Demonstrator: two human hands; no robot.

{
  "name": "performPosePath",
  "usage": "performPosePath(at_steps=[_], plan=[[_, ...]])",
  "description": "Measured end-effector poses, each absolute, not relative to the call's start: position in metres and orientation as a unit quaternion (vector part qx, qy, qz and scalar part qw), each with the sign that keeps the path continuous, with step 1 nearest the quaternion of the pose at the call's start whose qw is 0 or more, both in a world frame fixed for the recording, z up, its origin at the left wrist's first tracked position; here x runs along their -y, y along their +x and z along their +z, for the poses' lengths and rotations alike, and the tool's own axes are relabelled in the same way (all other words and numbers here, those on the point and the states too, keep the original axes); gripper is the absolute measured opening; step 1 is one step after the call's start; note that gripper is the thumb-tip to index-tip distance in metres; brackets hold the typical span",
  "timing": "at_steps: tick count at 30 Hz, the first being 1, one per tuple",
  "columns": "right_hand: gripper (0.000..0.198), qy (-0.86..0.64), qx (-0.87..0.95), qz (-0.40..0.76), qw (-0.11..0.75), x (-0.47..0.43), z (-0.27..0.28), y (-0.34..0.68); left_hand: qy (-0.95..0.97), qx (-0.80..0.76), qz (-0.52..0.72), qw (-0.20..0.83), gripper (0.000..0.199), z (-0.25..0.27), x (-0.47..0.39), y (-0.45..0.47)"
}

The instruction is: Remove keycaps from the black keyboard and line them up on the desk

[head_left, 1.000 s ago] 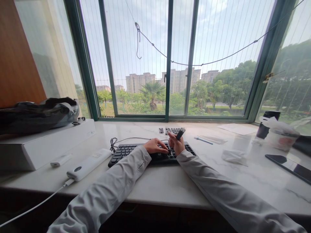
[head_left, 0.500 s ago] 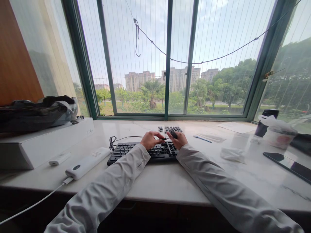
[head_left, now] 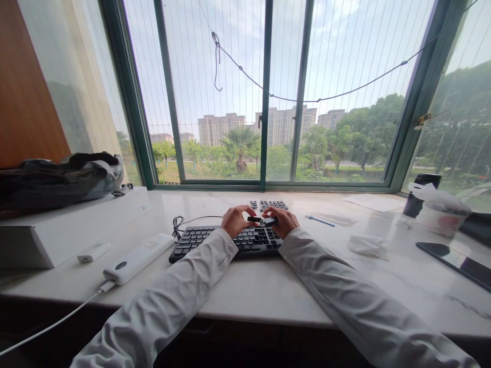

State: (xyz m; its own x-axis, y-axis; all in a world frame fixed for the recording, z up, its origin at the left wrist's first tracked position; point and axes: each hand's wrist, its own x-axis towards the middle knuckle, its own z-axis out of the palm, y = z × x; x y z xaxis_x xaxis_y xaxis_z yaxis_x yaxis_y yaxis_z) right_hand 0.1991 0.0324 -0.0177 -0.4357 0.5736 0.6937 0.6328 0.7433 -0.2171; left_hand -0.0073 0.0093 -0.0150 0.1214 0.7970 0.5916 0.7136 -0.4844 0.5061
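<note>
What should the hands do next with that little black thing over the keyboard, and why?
Probably bring the small dark tool down onto the keyboard. Both the left hand and right hand pinch it just above the top key rows, and loose keys already lie behind on the counter, so lowering it onto one key seems the likely small move.

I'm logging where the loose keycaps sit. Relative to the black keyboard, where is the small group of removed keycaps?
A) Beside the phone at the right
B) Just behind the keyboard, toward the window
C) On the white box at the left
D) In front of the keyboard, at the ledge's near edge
B: the removed keycaps lie on the marble ledge just past the black keyboard, on the window side, beyond both hands.
</note>
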Motion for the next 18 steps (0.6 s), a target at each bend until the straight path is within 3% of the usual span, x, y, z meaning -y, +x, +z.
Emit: performPosePath(at_steps=[18], plan=[[0.026,-0.297,0.884,-0.062,0.356,-0.0394,-0.0243,0.2029,0.755,-0.48,0.442,0.067,0.037,-0.0139,-0.006,-0.0068]])
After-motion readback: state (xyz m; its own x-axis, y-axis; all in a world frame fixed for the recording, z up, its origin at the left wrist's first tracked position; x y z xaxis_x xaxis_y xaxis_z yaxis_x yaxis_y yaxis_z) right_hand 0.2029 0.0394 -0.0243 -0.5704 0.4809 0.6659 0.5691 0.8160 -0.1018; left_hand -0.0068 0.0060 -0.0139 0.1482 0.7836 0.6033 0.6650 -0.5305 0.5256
